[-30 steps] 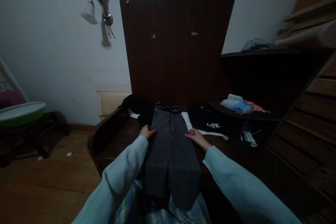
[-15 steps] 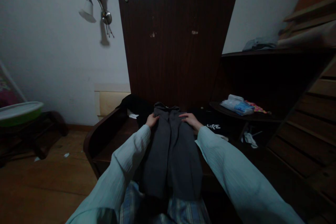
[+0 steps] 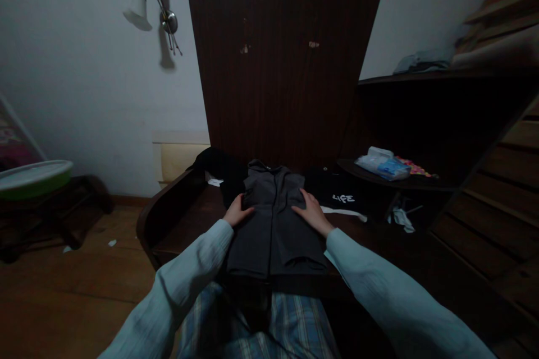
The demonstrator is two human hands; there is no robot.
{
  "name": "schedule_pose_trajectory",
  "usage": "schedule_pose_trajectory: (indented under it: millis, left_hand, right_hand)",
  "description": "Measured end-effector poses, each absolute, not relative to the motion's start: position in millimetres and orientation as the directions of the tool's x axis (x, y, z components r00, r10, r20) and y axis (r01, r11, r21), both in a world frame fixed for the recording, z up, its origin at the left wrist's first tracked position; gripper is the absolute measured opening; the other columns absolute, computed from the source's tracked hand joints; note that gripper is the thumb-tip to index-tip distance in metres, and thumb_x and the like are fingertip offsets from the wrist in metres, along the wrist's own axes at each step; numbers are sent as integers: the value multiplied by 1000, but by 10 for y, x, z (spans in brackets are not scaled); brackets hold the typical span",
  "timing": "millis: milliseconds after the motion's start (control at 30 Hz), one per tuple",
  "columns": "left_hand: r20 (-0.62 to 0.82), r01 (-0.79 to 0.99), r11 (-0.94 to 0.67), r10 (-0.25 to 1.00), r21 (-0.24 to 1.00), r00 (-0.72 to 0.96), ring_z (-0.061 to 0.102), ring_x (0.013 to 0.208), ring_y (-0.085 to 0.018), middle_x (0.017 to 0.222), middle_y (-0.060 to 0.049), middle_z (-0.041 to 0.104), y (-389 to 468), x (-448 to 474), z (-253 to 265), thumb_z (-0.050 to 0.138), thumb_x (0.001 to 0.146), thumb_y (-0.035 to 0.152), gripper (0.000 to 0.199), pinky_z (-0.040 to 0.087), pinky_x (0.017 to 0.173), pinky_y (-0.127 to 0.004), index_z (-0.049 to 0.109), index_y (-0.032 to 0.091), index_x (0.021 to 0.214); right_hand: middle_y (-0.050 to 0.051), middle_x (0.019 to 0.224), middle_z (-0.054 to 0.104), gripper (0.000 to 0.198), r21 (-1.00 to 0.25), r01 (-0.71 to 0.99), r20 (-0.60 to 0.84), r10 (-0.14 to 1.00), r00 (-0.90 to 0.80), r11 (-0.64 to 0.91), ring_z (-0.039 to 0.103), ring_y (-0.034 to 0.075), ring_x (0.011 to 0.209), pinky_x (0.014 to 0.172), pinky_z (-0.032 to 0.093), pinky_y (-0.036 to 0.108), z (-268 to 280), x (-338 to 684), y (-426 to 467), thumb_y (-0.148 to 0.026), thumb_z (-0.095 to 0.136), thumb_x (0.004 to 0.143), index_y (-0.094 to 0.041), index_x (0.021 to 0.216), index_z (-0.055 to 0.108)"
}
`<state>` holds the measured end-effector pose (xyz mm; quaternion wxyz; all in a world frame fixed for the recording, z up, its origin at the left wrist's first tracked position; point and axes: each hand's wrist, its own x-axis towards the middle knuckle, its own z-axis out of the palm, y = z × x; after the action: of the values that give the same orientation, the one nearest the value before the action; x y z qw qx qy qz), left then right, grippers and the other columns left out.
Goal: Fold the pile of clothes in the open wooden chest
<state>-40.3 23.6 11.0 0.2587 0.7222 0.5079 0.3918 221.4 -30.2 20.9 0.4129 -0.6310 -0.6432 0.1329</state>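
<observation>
A dark grey garment (image 3: 273, 224) with a line down its middle lies spread on the dark wooden desk, its lower edge close to the desk's front. On its left side rests my left hand (image 3: 238, 212), thumb stretched inward over the cloth and fingers along the edge. My right hand (image 3: 312, 213) lies on the opposite side, its thumb and fingers spread apart. Black clothing (image 3: 219, 168) is bunched beyond my left hand. Past my right hand sits a folded black garment (image 3: 341, 193) with white lettering.
An upright brown board (image 3: 286, 67) stands behind the desk. At the right, a shelf (image 3: 415, 182) holds a blue-and-white plastic packet (image 3: 383, 165). A raised side panel (image 3: 168, 205) borders the desk's left. A green basin (image 3: 36, 179) stands on a stool farther left.
The grey garment's lower end has gone from hanging near my lap to lying on the desk, so it looks shorter. Both hands have come down its sides toward me.
</observation>
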Motion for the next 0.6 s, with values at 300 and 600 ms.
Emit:
schedule_pose_trajectory:
  millis: [300, 600]
  left_hand:
    - [328, 488, -794, 599, 363, 730, 44, 109, -20, 119, -6, 47, -953, -97, 333, 55, 71, 45, 48, 36, 93, -32, 45, 20, 112]
    - [361, 652, -719, 689, 240, 628, 49, 95, -22, 97, -7, 56, -1289, 375, 27, 49, 75, 32, 28, 42, 83, -35, 50, 16, 98]
  right_hand:
    - [10, 121, 47, 63, -587, 746, 217, 948, -231, 316, 43, 24, 113, 97, 33, 40, 201, 2186, -1429, -48, 60, 65, -20, 120, 43]
    - [11, 110, 57, 37, -271, 885, 432, 869, -240, 379, 51, 23, 105, 91, 42, 38, -105, 2122, -1674, -31, 52, 75, -16, 108, 52]
